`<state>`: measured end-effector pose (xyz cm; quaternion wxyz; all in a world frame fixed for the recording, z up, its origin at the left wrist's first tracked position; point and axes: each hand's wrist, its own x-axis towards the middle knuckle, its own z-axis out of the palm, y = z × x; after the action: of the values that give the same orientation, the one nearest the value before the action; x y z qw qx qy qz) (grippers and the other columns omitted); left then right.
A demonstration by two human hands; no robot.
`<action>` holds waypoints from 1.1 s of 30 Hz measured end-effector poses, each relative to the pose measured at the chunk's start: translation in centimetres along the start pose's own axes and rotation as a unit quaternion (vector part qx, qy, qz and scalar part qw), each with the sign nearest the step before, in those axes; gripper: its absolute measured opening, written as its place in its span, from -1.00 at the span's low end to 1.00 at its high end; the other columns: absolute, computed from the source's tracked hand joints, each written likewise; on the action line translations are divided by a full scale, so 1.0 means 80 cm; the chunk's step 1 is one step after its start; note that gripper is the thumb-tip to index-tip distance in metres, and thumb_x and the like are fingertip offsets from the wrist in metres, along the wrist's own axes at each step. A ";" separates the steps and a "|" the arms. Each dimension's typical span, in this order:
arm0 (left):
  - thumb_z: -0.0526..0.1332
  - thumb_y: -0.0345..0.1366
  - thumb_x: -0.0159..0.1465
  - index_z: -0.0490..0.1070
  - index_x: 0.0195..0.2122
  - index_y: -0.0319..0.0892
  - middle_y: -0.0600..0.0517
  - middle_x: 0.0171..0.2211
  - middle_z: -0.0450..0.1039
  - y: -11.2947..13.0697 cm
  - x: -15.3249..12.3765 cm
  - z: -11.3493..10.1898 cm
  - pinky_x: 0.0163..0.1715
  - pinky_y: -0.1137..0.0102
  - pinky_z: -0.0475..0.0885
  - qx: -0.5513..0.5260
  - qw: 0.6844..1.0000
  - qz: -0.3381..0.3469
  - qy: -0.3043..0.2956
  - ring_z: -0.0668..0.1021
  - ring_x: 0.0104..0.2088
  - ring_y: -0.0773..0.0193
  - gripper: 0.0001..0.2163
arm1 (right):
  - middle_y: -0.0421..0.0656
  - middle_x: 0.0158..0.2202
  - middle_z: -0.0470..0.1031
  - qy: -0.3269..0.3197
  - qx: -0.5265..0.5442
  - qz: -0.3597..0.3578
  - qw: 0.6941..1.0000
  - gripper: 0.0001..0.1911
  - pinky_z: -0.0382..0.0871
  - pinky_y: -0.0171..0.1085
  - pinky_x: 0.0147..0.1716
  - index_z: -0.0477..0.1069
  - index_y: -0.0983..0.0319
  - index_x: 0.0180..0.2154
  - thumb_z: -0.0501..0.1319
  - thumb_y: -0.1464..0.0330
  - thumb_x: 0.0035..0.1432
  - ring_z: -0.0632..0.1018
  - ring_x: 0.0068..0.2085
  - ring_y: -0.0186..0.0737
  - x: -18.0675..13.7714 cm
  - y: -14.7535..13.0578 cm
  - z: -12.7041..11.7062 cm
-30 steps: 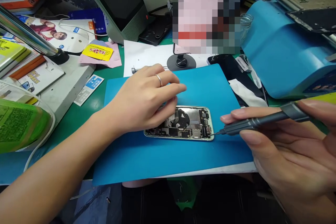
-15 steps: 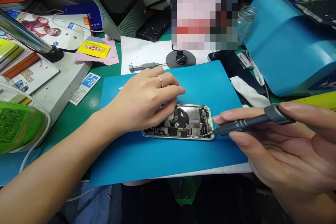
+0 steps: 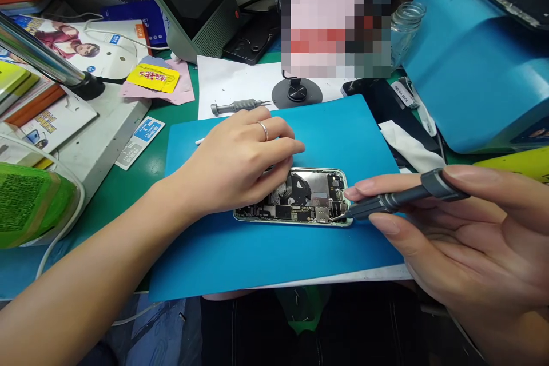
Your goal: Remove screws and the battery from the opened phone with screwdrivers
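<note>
An opened smartphone (image 3: 306, 197) lies sideways on the blue mat (image 3: 274, 260), its circuit board and metal parts exposed. My left hand (image 3: 246, 160) is laid over the phone's left half with curled fingers, gripping it; the thumb is hidden beneath. In my right hand (image 3: 454, 229) is a dark grey precision screwdriver (image 3: 394, 200), pinched between thumb and fingers, with another finger against its back end. Its thin tip reaches the board near the phone's lower right corner, beside a silver metal piece. Whether the tip sits in a screw is too small to tell.
Behind the mat, another grey screwdriver (image 3: 240, 106) lies on white paper beside a round black stand (image 3: 297, 93). A blue machine (image 3: 463, 68) and a glass jar (image 3: 405, 28) stand at the right. Leftward are a green mesh-covered block (image 3: 34, 206) and a metal pole (image 3: 47, 43).
The view has shifted slightly. My right hand and screwdriver sit a little further left, the tip still at the phone's lower right corner. My left hand keeps its place on the phone.
</note>
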<state>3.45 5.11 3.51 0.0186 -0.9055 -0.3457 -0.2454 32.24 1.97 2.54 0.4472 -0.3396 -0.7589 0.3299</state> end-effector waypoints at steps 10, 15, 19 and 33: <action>0.16 -0.35 0.52 0.64 0.00 -0.25 -0.16 -0.09 0.69 0.002 0.000 0.001 -0.25 0.17 0.45 -0.002 1.000 0.005 0.002 0.57 -0.23 0.08 -0.76 | -0.40 0.09 0.68 0.008 0.039 0.008 0.999 0.02 0.80 -0.07 0.04 0.41 -0.42 0.30 0.42 0.73 0.09 0.77 0.02 -0.08 -0.006 0.005 0.003; 0.15 -0.36 0.53 0.64 0.00 -0.26 -0.15 -0.08 0.69 0.002 0.000 0.000 -0.25 0.17 0.45 -0.001 1.000 0.006 -0.002 0.56 -0.24 0.09 -0.75 | -0.25 0.10 0.68 -0.002 0.013 -0.078 0.997 0.03 0.83 -0.09 -0.09 0.38 -0.22 0.39 0.44 0.73 0.07 0.78 -0.03 -0.01 -0.003 0.018 -0.003; 0.16 -0.36 0.54 0.64 0.00 -0.26 -0.16 -0.08 0.69 0.002 0.001 0.000 -0.24 0.17 0.45 0.000 1.000 0.005 -0.005 0.57 -0.22 0.08 -0.76 | -0.19 0.12 0.64 0.038 0.024 -0.091 0.995 0.03 0.82 -0.09 -0.03 0.42 -0.17 0.38 0.47 0.73 0.02 0.78 -0.02 0.02 -0.004 0.027 -0.003; 0.16 -0.36 0.53 0.64 -0.02 -0.25 -0.13 -0.10 0.69 0.002 0.001 0.000 -0.24 0.18 0.45 0.002 1.000 0.011 -0.008 0.54 -0.25 0.11 -0.77 | -0.16 0.09 0.55 0.057 0.018 -0.076 0.995 -0.03 0.82 -0.15 -0.03 0.44 -0.18 0.35 0.44 0.72 0.07 0.77 -0.01 -0.06 0.000 0.025 0.004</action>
<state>3.59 5.03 3.58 0.0209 -0.9111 -0.3363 -0.2375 32.38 3.02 0.79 0.5195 -0.2910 -0.7496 0.2891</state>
